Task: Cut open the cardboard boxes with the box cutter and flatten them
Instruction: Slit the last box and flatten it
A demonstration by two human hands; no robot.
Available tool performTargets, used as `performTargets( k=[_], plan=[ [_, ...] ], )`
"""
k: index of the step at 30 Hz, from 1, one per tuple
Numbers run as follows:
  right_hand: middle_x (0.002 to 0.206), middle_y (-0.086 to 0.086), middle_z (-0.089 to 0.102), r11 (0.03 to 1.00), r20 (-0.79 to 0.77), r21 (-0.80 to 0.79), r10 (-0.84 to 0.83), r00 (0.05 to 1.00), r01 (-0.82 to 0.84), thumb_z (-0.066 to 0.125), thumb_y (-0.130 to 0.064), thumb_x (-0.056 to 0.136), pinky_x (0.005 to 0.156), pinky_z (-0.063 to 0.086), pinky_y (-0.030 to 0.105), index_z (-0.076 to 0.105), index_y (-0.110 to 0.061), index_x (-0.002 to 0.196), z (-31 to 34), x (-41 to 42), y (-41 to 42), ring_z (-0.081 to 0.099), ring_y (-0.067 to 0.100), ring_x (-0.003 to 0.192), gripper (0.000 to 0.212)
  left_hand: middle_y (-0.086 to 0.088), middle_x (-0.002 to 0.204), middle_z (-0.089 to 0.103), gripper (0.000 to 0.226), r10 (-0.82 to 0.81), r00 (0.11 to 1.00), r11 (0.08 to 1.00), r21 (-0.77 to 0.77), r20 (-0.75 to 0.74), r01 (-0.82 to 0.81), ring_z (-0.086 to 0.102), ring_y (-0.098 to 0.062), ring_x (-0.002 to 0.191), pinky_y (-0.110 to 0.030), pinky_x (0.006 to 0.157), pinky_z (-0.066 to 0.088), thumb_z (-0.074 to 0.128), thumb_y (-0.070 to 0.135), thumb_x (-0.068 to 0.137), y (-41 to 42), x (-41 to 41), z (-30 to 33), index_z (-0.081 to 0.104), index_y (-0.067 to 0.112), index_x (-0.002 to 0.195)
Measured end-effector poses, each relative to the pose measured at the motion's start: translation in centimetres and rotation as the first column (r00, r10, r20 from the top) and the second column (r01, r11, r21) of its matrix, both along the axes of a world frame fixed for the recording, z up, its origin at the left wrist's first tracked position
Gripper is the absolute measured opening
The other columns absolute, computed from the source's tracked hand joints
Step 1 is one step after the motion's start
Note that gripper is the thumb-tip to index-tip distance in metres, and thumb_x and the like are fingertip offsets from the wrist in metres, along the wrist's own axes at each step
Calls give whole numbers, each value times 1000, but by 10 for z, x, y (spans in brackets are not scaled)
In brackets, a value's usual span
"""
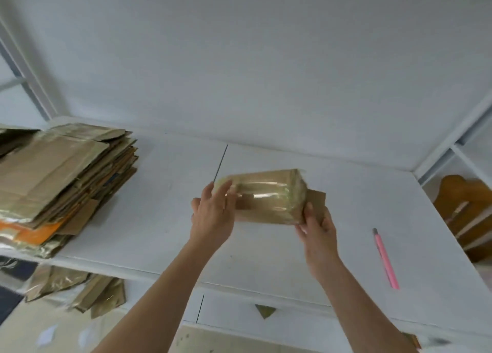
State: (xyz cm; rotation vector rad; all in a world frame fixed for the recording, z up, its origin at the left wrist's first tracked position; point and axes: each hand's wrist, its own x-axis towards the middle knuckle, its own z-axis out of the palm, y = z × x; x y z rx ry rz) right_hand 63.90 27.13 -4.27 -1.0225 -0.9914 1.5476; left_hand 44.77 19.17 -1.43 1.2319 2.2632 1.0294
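Head view. Item: small brown cardboard box wrapped in glossy clear tape point(266, 197), held up over the middle of the white counter point(346, 193), long axis running left to right between the hands, one loose flap showing at its right end.

Left hand point(211, 215): at the box's left end, fingers curled over the top edge, thumb side blurred.

Right hand point(318, 228): at the lower right corner, thumb on the near face, fingers wrapped behind; a closed grip on the box.

Pink slim box cutter point(386, 259): lying on the counter, well to the right of the box, nearer the right hand, untouched.

Stack of flattened brown cardboard point(61, 177): far left of the counter.

Judgement: this box appears not yet flat.
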Motion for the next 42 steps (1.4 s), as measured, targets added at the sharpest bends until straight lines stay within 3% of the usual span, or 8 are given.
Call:
performTargets(
  k=[8, 13, 17, 21, 28, 33, 37, 42],
  plan=[
    [82, 8, 72, 983, 473, -182, 106, 875, -21, 60, -33, 97, 71, 60, 37, 56, -18, 101, -46, 54, -36, 73, 26, 75, 16, 5, 158, 25, 44, -44, 997, 987, -156, -66, 33, 9, -23, 144, -49, 111, 31, 44, 50, 99, -17, 58, 3, 51, 32, 138],
    [55, -1, 65, 941, 857, 0, 175, 485, -339, 63, -27, 94, 71, 55, 33, 69, -11, 81, -30, 120, 6, 67, 17, 67, 21, 5, 161, 16, 52, 115, 988, 980, -149, -107, -131, -7, -25, 150, -49, 119, 18, 57, 56, 90, 2, 101, -9, 47, 25, 132],
    [95, 5, 62, 965, 966, 137, -81, 247, -222, 66, -31, 91, 74, 43, 33, 59, -14, 108, -26, 174, 56, 55, 24, 118, 25, 6, 161, 19, 47, 84, 994, 987, -131, -65, -92, -5, -23, 150, -53, 116, 19, 63, 53, 87, 13, 106, -18, 50, 24, 122],
    [120, 20, 56, 952, 996, 18, 9, 88, -304, 60, -12, 93, 82, 47, 41, 48, -2, 123, -31, 190, 77, 60, 38, 107, 35, 7, 164, 13, 45, -50, 998, 981, -187, -25, 45, -10, -22, 151, -60, 116, 18, 65, 50, 87, 9, 120, -37, 49, 26, 120],
    [111, 26, 49, 942, 999, -43, 40, -16, -333, 50, -2, 93, 71, 45, 38, 44, -5, 115, -27, 191, 102, 61, 41, 90, 23, 13, 163, 12, 54, 15, 998, 982, -186, -63, -26, -10, -15, 151, -50, 122, 3, 60, 57, 88, 4, 129, -48, 49, 31, 134],
    [99, 12, 69, 882, 942, 58, 107, 317, -468, 53, 5, 90, 78, 45, 31, 70, -8, 95, -11, 164, 119, 63, 29, 92, 23, 10, 158, 30, 59, 97, 993, 987, -121, -63, -104, 3, -15, 151, -44, 123, 10, 69, 52, 84, 6, 134, -49, 53, 26, 134],
    [103, 4, 70, 839, 577, -54, 468, 669, -541, 41, 10, 98, 85, 52, 29, 73, -17, 98, 9, 113, 114, 66, 13, 95, 42, 11, 155, 34, 63, 111, 994, 986, -121, -13, -112, 14, -16, 150, -44, 114, 33, 71, 55, 79, 6, 131, -47, 54, 23, 131],
    [99, 2, 62, 767, 315, -69, 623, 716, -637, 51, 15, 93, 88, 52, 24, 67, -12, 109, 17, 59, 96, 62, 12, 96, 35, 12, 158, 30, 63, 85, 995, 990, -121, 60, -77, 5, -11, 151, -45, 117, 30, 71, 53, 80, 1, 128, -45, 55, 22, 132]
  ],
)
